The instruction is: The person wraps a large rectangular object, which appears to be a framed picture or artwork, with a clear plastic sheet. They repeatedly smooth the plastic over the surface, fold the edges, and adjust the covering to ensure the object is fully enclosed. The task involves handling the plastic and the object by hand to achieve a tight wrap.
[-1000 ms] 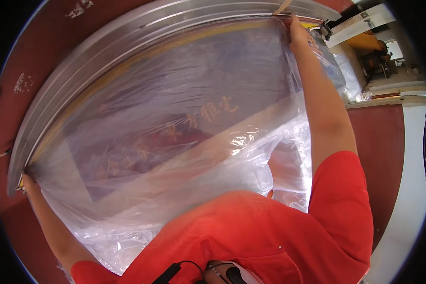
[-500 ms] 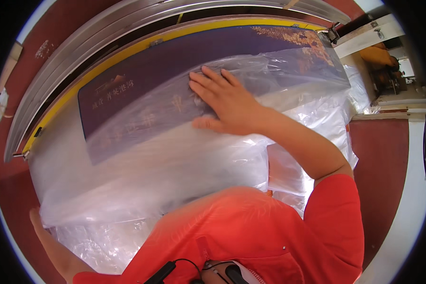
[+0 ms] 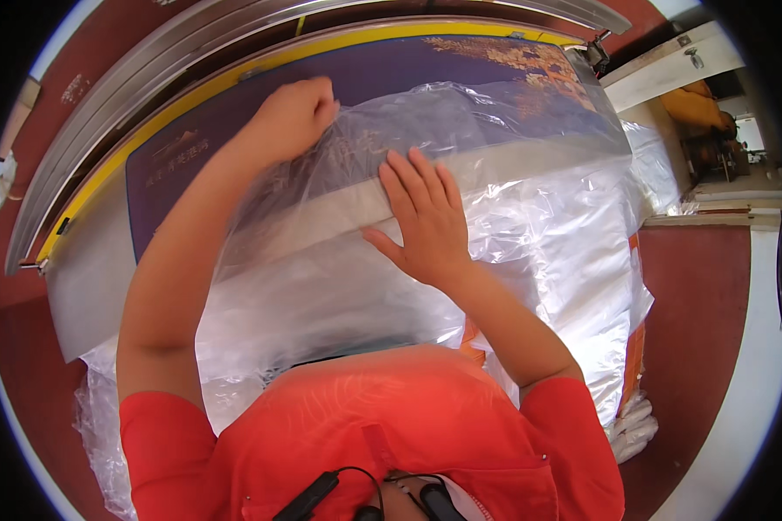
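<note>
A dark purple printed sheet point(image 3: 374, 65) with a golden tree pattern lies along the far part of the work surface. Clear plastic film point(image 3: 443, 130) covers its middle and right, wrinkled and bunched toward the left. My left hand point(image 3: 297, 120) is closed over the purple sheet, gripping the film's gathered edge, which stretches down from the fist. To its right and nearer me, my right hand point(image 3: 427, 217) lies flat with fingers spread on the film, over the pale strip along the sheet's near side.
A yellow-edged board point(image 3: 274, 59) and long silvery metal rails point(image 3: 174, 65) curve behind the sheet. More shiny plastic point(image 3: 573, 260) hangs in folds at the right, with orange material beneath. A white ledge with a latch point(image 3: 669, 68) stands at the far right, above a reddish-brown floor point(image 3: 695, 295).
My left hand has come up from the lower left to the far middle, drawing the film off the sheet's left part. My right hand has slid nearer me, still open.
</note>
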The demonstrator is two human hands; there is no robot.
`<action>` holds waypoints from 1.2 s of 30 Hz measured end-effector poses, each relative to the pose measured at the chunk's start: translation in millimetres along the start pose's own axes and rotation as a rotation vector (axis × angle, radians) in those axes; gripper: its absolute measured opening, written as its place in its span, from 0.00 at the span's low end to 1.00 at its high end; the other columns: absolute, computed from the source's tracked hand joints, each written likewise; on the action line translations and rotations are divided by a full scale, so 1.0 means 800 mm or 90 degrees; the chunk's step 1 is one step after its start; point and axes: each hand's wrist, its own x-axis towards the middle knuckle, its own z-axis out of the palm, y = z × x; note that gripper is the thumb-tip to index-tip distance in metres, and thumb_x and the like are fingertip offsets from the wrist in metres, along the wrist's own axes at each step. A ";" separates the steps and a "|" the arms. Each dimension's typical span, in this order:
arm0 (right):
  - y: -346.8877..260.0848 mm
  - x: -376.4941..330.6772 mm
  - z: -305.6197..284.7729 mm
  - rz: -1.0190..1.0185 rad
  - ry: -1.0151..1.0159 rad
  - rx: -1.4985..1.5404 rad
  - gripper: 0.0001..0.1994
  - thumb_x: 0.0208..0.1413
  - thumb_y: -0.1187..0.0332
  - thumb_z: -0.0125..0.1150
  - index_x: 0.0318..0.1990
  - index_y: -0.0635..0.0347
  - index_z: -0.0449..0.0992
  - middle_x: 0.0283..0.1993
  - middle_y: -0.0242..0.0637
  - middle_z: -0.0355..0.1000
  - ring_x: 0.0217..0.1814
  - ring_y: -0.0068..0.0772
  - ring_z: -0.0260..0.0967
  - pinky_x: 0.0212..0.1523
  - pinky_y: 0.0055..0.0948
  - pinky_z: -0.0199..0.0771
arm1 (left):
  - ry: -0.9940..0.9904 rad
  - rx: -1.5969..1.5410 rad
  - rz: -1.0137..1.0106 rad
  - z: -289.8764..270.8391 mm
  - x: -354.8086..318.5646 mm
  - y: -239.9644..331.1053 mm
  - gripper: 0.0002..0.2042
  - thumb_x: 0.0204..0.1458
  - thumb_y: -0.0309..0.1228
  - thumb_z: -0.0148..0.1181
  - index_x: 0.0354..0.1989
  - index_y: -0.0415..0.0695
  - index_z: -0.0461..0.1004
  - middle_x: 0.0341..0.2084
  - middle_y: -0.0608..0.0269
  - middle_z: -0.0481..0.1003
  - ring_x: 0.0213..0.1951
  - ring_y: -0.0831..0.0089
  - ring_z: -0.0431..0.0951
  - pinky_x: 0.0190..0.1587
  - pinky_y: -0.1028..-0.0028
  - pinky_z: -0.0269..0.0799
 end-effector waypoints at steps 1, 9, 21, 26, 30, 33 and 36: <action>0.005 -0.007 0.001 -0.003 -0.003 0.000 0.30 0.37 0.59 0.58 0.50 0.56 0.58 0.55 0.36 0.52 0.59 0.38 0.44 0.55 0.42 0.41 | -0.062 -0.313 -0.160 0.004 0.016 0.006 0.10 0.46 0.33 0.50 0.20 0.40 0.63 0.15 0.65 0.65 0.17 0.78 0.64 0.17 0.77 0.59; 0.015 -0.023 0.006 -0.036 0.000 -0.010 0.30 0.37 0.62 0.58 0.51 0.54 0.57 0.56 0.35 0.51 0.59 0.36 0.44 0.56 0.41 0.40 | -0.195 -0.364 -0.199 0.068 0.112 0.074 0.14 0.42 0.40 0.54 0.21 0.40 0.70 0.16 0.69 0.65 0.17 0.83 0.62 0.18 0.83 0.57; 0.017 -0.019 -0.018 -0.045 -0.028 0.040 0.27 0.35 0.64 0.59 0.48 0.55 0.61 0.53 0.36 0.55 0.55 0.36 0.50 0.53 0.38 0.46 | -0.133 -0.222 0.061 0.093 0.134 0.078 0.08 0.43 0.31 0.54 0.27 0.39 0.70 0.25 0.68 0.67 0.27 0.80 0.64 0.30 0.81 0.60; 0.050 0.061 -0.045 -0.071 0.277 0.033 0.22 0.38 0.60 0.56 0.42 0.59 0.64 0.41 0.39 0.64 0.46 0.39 0.58 0.47 0.36 0.53 | -0.004 -0.556 -0.009 0.039 0.024 0.045 0.06 0.48 0.28 0.49 0.26 0.39 0.66 0.31 0.65 0.68 0.31 0.80 0.64 0.34 0.81 0.59; 0.044 0.120 -0.030 -0.013 -0.036 0.063 0.18 0.40 0.57 0.53 0.38 0.57 0.68 0.33 0.39 0.68 0.41 0.40 0.63 0.41 0.35 0.60 | 0.253 -0.904 -0.093 -0.032 -0.147 -0.058 0.08 0.49 0.29 0.47 0.38 0.46 0.62 0.31 0.67 0.67 0.31 0.76 0.68 0.37 0.77 0.64; -0.012 0.136 -0.048 -0.025 -0.331 0.116 0.16 0.41 0.56 0.51 0.35 0.56 0.69 0.32 0.42 0.68 0.38 0.41 0.65 0.38 0.35 0.63 | 0.289 -0.447 0.034 -0.156 -0.397 -0.238 0.18 0.49 0.37 0.43 0.49 0.45 0.57 0.37 0.67 0.64 0.38 0.76 0.64 0.47 0.66 0.57; -0.037 0.129 -0.044 -0.122 -0.389 0.101 0.14 0.41 0.58 0.51 0.33 0.56 0.70 0.32 0.44 0.68 0.35 0.43 0.65 0.35 0.36 0.64 | 0.714 -0.170 -0.589 -0.272 -0.604 -0.249 0.20 0.49 0.37 0.42 0.50 0.43 0.58 0.30 0.67 0.65 0.26 0.77 0.63 0.30 0.79 0.61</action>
